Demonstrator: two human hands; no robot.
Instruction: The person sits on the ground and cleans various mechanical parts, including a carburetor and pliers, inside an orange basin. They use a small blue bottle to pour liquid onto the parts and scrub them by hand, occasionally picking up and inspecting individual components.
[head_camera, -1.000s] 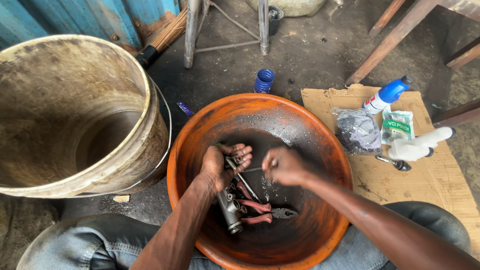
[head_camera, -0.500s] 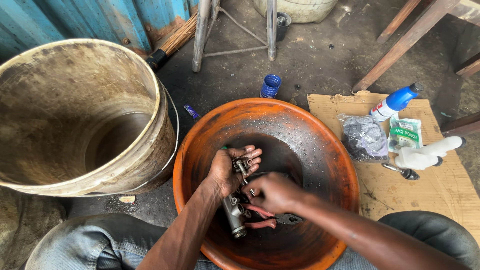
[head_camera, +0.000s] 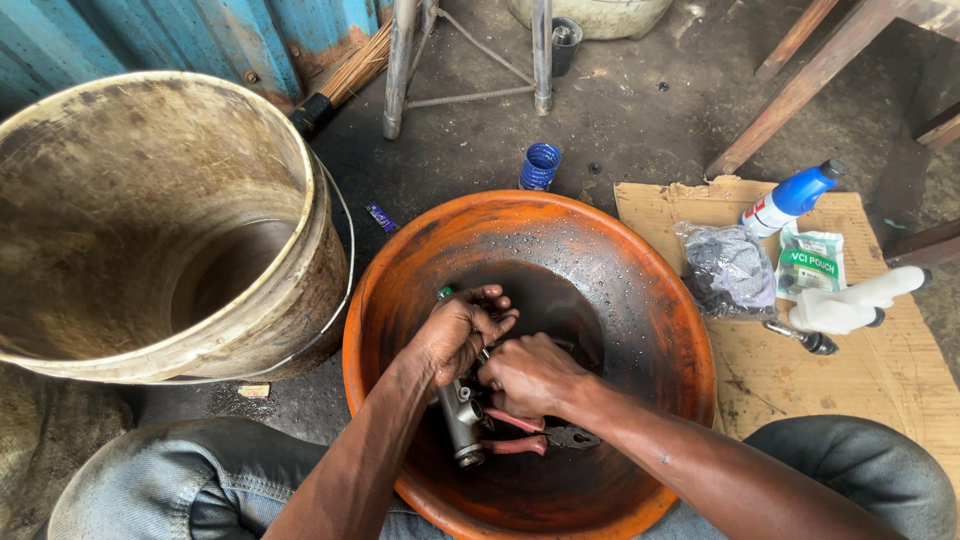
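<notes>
The left hand (head_camera: 455, 335) is wrapped around a grey metal part (head_camera: 460, 420), keeping it steady over the orange bowl (head_camera: 640, 300). The right hand (head_camera: 525, 375) is closed just beside it; I cannot tell what it holds. Red-handled pliers (head_camera: 525, 435) lie in the bowl's wet, dark bottom. Farther out, a dirty bucket (head_camera: 150, 230) sits on the oily floor (head_camera: 620, 120). A spray bottle (head_camera: 790, 200) lies on cardboard (head_camera: 850, 370).

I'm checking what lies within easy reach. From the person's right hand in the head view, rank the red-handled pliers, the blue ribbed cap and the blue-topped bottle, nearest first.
From the right hand:
1. Red-handled pliers, just below the hand, inside the orange basin.
2. Blue ribbed cap, on the floor beyond the basin's far rim.
3. Blue-topped bottle, far right, on the cardboard.
</notes>
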